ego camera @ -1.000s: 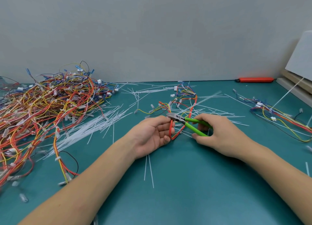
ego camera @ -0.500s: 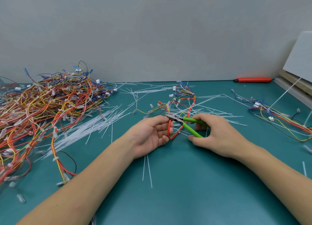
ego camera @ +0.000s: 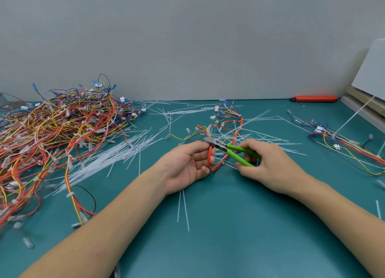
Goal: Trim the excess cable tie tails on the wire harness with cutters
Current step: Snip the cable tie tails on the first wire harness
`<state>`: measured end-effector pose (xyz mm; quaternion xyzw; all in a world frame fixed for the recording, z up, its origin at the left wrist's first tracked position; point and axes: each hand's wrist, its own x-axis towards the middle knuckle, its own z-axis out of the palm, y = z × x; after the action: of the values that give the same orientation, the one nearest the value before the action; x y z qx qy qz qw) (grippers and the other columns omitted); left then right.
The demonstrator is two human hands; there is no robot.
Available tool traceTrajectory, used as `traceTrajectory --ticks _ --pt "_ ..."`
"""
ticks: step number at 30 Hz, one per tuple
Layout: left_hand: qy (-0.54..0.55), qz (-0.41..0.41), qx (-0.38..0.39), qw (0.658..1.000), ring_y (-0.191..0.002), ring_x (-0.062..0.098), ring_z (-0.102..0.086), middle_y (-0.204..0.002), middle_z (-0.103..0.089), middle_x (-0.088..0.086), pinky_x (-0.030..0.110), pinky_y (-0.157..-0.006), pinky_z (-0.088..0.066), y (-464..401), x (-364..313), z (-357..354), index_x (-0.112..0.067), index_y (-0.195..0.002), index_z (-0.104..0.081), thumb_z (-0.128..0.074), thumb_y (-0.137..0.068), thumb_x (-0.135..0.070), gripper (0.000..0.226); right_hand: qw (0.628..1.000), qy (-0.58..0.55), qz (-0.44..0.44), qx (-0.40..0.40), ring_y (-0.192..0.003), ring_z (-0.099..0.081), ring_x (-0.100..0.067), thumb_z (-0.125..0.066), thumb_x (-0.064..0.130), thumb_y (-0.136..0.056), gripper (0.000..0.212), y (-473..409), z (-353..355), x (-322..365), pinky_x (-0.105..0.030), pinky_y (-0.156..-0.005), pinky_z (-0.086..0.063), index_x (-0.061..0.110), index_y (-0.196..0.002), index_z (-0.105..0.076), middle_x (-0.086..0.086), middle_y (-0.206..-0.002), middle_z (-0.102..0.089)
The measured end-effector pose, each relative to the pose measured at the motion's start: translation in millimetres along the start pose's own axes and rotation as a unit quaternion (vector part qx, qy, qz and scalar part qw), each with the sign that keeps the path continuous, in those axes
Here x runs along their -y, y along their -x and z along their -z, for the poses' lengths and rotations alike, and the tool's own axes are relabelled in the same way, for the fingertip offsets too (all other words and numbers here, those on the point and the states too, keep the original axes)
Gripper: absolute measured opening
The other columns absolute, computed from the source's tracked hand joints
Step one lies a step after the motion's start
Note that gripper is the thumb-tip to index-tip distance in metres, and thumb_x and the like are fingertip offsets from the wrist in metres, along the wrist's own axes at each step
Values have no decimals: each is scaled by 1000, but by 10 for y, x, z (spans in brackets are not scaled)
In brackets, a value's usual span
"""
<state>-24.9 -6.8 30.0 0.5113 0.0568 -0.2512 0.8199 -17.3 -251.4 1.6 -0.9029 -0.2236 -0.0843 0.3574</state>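
Head view | my left hand [ego camera: 188, 165] pinches the red wire loop [ego camera: 210, 158] | my right hand [ego camera: 268, 165] grips the green cutters [ego camera: 233, 151], tip at the loop

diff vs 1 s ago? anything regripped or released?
Nothing regripped or released. The left hand still holds the red wire loop, and the right hand still grips the green-handled cutters, nose at the left fingers. Only a slight drift of both hands in the view; the harness pile is unchanged.
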Motion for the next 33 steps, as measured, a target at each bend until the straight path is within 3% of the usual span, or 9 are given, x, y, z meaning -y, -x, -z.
traceTrajectory --ticks 2,5,10,13,16,20,25,31,33 --pt "3 1 0 1000 -66 14 -67 -78 -70 3 21 -49 -47 -4 -1 2 -15 -68 -74 -61 -96 -14 31 1000 -6 -3 -4 -71 -54 -9 -80 29 -85 27 -6 -2 -13 -19 -64 -43 44 -102 -66 12 -79 -60" --pt "-6 -4 0 1000 -66 15 -67 -78 -70 4 21 -49 -47 -12 5 0 -14 -68 -75 -60 -96 -13 31 1000 20 -2 4 -88 -57 -6 -81 34 -83 39 7 -10 -4 -17 -77 -45 44 -116 -62 16 -91 -62" --pt "6 3 -1 1000 -66 15 -66 -79 -70 4 21 -48 -46 -12 -1 9 -14 -74 -72 -62 -95 -14 23 1000 -7 -11 -10 -69 -53 -6 -82 34 -82 23 7 -12 6 -18 -61 -40 38 -93 -63 11 -78 -60" --pt "2 3 1 1000 -66 15 -66 -79 -69 3 21 -49 -46 -16 1 14 -14 -72 -74 -60 -96 -14 28 1000 19 -7 -9 -82 -57 -7 -83 36 -80 30 13 -29 35 -20 -72 -44 38 -102 -61 12 -84 -61" --pt "3 7 1 1000 -66 14 -66 -79 -69 3 21 -49 -47 -13 -2 4 -12 -82 -68 -60 -97 -15 18 1000 5 -8 -16 -72 -54 -7 -82 34 -82 24 9 -25 27 -18 -63 -40 39 -93 -61 11 -77 -59" --pt "3 6 4 1000 -66 14 -66 -79 -69 3 21 -49 -46 -20 3 17 -12 -79 -69 -60 -96 -14 20 1000 9 -2 -5 -87 -59 -6 -83 37 -82 30 14 -11 36 -17 -76 -43 40 -106 -65 14 -87 -64" --pt "2 4 13 1000 -67 14 -67 -79 -70 2 21 -49 -46 -19 -1 19 -17 -69 -75 -64 -90 -16 24 1000 17 13 -13 -85 -56 -5 -81 34 -84 23 12 -19 34 -13 -73 -39 40 -100 -66 16 -84 -62" --pt "5 7 8 1000 -66 14 -66 -78 -70 3 20 -49 -46 -15 -9 17 -13 -81 -68 -61 -96 -15 16 999 16 19 -30 -83 -55 -7 -83 32 -83 23 7 -11 38 -12 -69 -37 40 -96 -66 14 -80 -61" --pt "1 6 7 1000 -66 14 -67 -78 -70 3 20 -49 -46 -19 -7 18 -13 -81 -67 -60 -96 -15 17 999 23 18 -20 -89 -56 -6 -83 36 -82 30 15 -14 49 -12 -75 -38 41 -106 -65 15 -85 -63"
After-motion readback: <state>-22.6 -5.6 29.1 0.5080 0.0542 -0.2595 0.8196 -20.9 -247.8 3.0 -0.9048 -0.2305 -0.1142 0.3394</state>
